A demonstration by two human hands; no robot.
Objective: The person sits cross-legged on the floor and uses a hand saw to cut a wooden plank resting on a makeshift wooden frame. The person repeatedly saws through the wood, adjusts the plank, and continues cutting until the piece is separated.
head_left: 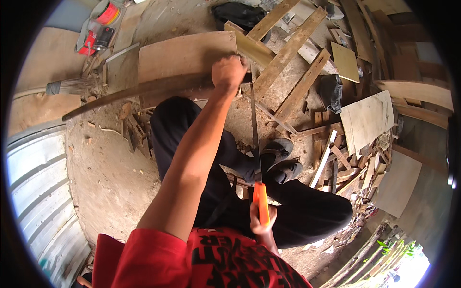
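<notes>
A long dark wooden plank [113,97] stretches from the left across to the middle, past my bent knee. My left hand [228,72] is closed on it near its right end. In my right hand [265,222], low in the middle, is the orange handle of a handsaw [261,201]. The saw's thin blade points away from me, its far part touching or right beside the plank's right end. Whether the teeth sit in a cut is too small to tell. A pale plywood board [187,53] lies just beyond the plank.
Several loose timber pieces [290,50] lie crosswise at the far right. A plywood sheet [367,120] and heaped offcuts [365,173] are on the right. Tins [105,13] and a bundled brush [67,87] lie at the far left. Corrugated metal [43,177] borders the left.
</notes>
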